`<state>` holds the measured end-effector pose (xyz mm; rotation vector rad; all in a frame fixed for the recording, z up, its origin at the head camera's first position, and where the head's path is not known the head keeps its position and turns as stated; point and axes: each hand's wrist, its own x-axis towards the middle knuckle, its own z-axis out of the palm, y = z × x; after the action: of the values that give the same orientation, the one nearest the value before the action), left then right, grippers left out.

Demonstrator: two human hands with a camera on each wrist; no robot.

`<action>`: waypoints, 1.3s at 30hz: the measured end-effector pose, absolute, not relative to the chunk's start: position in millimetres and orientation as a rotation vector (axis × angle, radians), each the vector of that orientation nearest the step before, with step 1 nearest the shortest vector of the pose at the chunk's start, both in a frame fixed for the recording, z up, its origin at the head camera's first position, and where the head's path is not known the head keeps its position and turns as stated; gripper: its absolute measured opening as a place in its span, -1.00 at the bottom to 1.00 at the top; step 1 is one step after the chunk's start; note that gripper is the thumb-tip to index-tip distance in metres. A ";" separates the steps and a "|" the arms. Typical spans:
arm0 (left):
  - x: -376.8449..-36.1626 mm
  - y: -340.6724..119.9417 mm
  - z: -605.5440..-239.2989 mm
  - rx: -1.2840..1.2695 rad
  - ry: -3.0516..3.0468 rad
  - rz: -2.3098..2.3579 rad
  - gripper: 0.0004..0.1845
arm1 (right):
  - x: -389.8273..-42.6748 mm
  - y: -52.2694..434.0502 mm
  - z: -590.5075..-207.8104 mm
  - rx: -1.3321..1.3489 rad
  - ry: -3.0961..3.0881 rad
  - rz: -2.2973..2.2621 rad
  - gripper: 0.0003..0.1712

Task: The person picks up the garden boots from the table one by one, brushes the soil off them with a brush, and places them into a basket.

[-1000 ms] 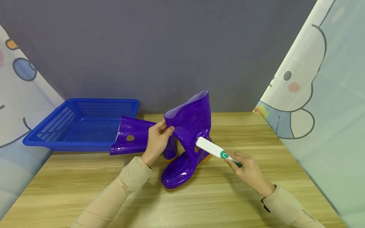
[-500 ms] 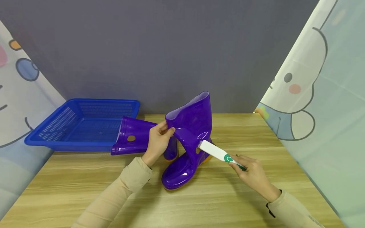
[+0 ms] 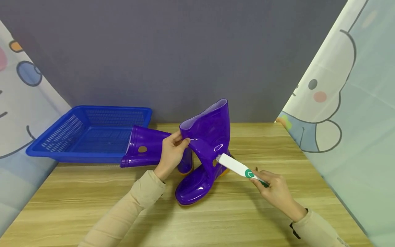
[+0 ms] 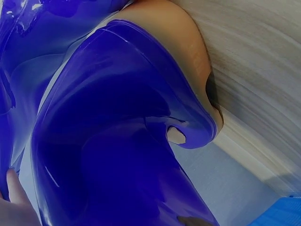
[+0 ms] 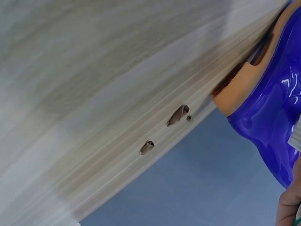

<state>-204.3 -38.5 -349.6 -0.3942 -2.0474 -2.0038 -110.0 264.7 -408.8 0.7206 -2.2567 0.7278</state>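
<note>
A glossy purple rain boot [image 3: 205, 151] stands upright on the wooden table [image 3: 216, 219], toe toward me. My left hand [image 3: 171, 152] pinches the front rim of its shaft. My right hand [image 3: 273, 190] grips the green end of a white brush [image 3: 236, 166], whose head touches the boot's side near the ankle. A second purple boot [image 3: 148, 146] lies on its side behind my left hand. The left wrist view is filled by the purple boot [image 4: 117, 141] with its orange sole [image 4: 188, 52]. The right wrist view shows the boot's heel [image 5: 277, 113] and table grain.
A blue perforated plastic basket [image 3: 89, 133] sits at the table's back left, with the lying boot's shaft leaning against its front rim. A dark grey wall runs behind. Cartoon-print curtains [image 3: 345, 103] close in both sides.
The brush has slid slightly down and right along the boot's side with my right hand. My left hand keeps its hold on the rim.
</note>
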 end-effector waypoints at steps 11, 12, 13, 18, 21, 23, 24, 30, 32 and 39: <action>-203.1 -38.5 -348.8 -0.411 -2.049 -2.017 -0.62 | -103.7 267.7 -403.8 0.520 -2.329 0.852 -0.63; -203.1 -38.3 -348.9 -0.410 -2.052 -2.017 -0.62 | -103.7 268.0 -402.7 0.505 -2.326 0.858 -0.63; -203.3 -38.2 -349.0 -0.408 -2.053 -2.017 -0.62 | -104.3 267.5 -401.8 0.502 -2.316 0.859 -0.62; -203.0 -37.6 -347.6 -0.417 -2.051 -2.013 -0.62 | -111.0 257.3 -400.6 0.603 -2.244 0.831 -0.56; -202.9 -37.1 -347.2 -0.423 -2.053 -2.001 -0.62 | -116.0 251.5 -403.7 0.682 -2.226 0.772 -0.57; -203.2 -37.3 -347.7 -0.420 -2.060 -1.997 -0.62 | -118.2 249.6 -406.3 0.715 -2.206 0.739 -0.57; -203.2 -37.5 -347.7 -0.416 -2.064 -1.997 -0.62 | -118.8 249.4 -407.6 0.728 -2.195 0.734 -0.57; -203.0 -39.0 -346.8 -0.398 -2.081 -1.983 -0.60 | -118.5 251.6 -413.0 0.751 -2.173 0.747 -0.55; -202.7 -39.3 -346.2 -0.397 -2.089 -1.975 -0.61 | -117.7 252.1 -413.7 0.753 -2.184 0.750 -0.55; -203.1 -38.4 -345.6 -0.392 -2.101 -1.968 -0.63 | -114.1 255.7 -412.7 0.702 -2.227 0.736 -0.58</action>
<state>-203.1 -38.4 -345.6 -0.3920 -2.1009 -1.9681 -114.1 255.7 -412.7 0.7023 -2.2267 0.7359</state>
